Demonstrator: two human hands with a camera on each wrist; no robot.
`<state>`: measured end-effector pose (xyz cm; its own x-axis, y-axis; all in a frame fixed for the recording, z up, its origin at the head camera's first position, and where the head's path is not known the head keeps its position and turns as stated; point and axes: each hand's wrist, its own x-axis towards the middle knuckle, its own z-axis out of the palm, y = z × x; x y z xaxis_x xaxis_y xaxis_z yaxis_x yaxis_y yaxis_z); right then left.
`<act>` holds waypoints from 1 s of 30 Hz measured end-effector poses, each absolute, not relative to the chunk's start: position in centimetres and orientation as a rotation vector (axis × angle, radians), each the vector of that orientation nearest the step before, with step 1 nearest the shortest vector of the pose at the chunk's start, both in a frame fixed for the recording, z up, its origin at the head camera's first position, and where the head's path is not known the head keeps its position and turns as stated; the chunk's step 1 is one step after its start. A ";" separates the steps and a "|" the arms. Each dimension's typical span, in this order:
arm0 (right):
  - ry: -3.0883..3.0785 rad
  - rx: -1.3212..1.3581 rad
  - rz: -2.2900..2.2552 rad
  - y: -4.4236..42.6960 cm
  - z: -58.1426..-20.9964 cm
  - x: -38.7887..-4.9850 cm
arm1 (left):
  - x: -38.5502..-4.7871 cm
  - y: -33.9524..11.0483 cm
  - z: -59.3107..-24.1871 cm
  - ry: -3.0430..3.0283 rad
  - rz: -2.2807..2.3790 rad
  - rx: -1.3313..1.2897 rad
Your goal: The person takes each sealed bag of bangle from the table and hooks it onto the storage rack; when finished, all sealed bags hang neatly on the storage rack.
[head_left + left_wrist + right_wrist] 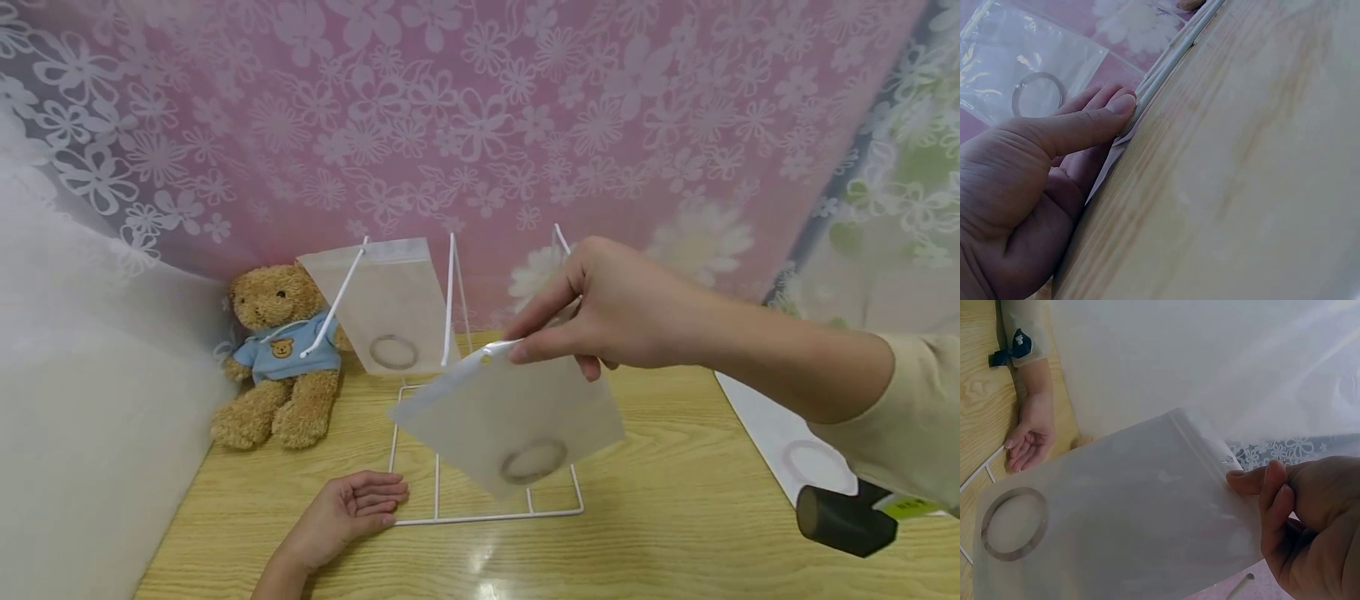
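Note:
My right hand (637,312) (1316,525) pinches the top edge of a translucent bag (480,408) (1122,506), beside a small punched hole. The bag hangs tilted above the base of a white wire rack (487,517), with a ring (1044,519) showing near its far end. My left hand (337,517) (1041,150) holds the rack's front left corner between thumb and fingers, low at the tabletop. Another bag (390,292) (1079,56) containing a ring hangs on the rack's left prong.
A teddy bear (281,354) in a blue top sits left of the rack on the wooden table (652,542). At the right lie a white sheet or bag (757,425) with a ring and a black object (843,521). Flowered cloth (480,125) hangs behind.

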<state>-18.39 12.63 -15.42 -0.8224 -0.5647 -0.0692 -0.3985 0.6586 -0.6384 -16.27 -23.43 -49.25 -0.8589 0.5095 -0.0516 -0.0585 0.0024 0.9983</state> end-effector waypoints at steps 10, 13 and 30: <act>2.557 -0.830 -0.850 11.2 -15.3 -19.4 | -16.5 -23.7 -49.1 1.944 1.889 0.465; 2.561 -0.842 -0.834 10.8 -15.1 -19.5 | -16.6 -23.7 -48.7 1.940 1.880 0.437; 2.541 -0.811 -0.766 8.8 -15.1 -20.6 | -16.3 -23.3 -49.5 1.912 1.914 0.475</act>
<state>-20.62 8.85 -15.11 -0.7685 -0.6162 -0.1725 -0.4182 0.6877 -0.5935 -16.30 -23.30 -49.54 -0.8654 0.4997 -0.0359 -0.0364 0.0088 0.9993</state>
